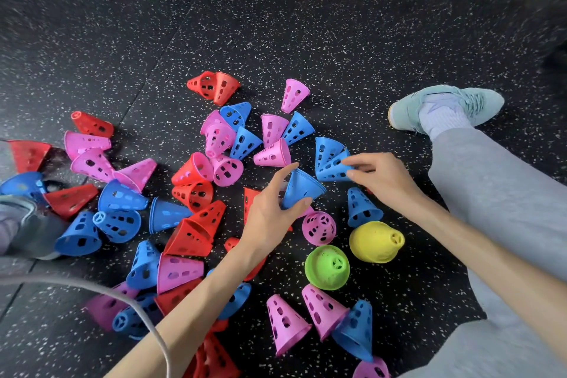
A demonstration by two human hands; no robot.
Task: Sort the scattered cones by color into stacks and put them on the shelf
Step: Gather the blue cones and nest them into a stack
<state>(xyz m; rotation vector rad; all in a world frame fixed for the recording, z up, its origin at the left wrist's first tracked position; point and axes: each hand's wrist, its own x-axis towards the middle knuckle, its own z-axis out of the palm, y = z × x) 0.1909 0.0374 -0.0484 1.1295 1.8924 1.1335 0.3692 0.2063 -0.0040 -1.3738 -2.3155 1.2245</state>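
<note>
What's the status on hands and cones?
Left hand grips blue cone. Right hand pinches another blue cone. Floor cones unsorted. Nothing blocking.

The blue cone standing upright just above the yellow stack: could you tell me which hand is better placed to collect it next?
Probably the right hand: the blue cone stands just below it, while the left hand already grips a blue stack.
</note>
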